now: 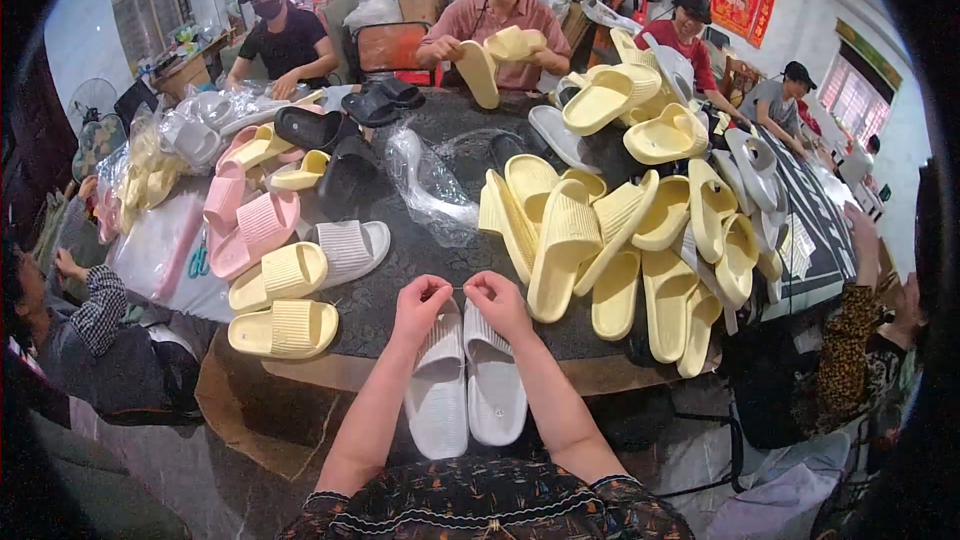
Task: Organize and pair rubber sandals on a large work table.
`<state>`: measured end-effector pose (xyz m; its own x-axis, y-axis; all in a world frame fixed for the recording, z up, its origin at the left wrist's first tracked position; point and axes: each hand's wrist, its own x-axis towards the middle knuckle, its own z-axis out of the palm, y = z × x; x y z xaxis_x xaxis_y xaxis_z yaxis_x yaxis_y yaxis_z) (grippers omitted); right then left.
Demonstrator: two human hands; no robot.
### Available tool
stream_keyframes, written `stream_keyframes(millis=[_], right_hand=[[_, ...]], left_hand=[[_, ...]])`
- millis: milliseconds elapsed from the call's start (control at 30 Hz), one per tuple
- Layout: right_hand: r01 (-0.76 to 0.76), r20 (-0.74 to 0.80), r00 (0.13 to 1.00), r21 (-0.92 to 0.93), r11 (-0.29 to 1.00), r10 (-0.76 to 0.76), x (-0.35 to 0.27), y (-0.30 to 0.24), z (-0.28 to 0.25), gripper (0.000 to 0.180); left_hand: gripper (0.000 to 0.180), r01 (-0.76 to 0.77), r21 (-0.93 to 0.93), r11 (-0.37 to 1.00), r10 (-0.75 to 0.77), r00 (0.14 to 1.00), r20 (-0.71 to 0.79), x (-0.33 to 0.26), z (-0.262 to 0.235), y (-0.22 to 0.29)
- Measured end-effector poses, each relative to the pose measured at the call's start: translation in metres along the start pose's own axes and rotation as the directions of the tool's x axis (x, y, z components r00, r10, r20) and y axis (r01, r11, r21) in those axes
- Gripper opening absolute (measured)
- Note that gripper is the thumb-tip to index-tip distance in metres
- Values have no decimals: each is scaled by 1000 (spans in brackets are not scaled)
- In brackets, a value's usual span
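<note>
A pair of pale grey slide slippers (438, 402) lies side by side at the table's near edge, between my forearms. Above their toe ends, my left hand (422, 308) and my right hand (502, 305) face each other, fingertips pinched. A thin pale strand (459, 288) spans the small gap between them; it is too fine to tell its kind. Left of my hands lie two cream-yellow slippers (284, 328) and a grey slipper (352, 250). To the right, a yellow slipper (563, 250) leads a large heap.
Pink slippers (252, 230), black slippers (345, 155) and a bagged slipper (430, 180) cover the dark table's left and middle. Across it a co-worker (500, 15) holds yellow slippers; other people sit on both sides. Brown cardboard (255, 410) hangs at the near edge.
</note>
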<state>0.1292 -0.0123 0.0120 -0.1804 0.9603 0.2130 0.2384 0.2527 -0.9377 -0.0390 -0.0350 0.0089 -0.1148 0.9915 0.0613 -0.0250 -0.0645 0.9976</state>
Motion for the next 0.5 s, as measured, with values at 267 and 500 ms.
stream_keyframes(millis=[267, 500], right_hand=[[52, 1, 999, 13, 999, -52, 1, -1, 0, 16], [55, -56, 997, 8, 998, -54, -2, 2, -2, 16]], left_hand=[[9, -24, 17, 1000, 22, 998, 64, 3, 0, -6], [10, -25, 63, 998, 26, 999, -25, -2, 3, -1]])
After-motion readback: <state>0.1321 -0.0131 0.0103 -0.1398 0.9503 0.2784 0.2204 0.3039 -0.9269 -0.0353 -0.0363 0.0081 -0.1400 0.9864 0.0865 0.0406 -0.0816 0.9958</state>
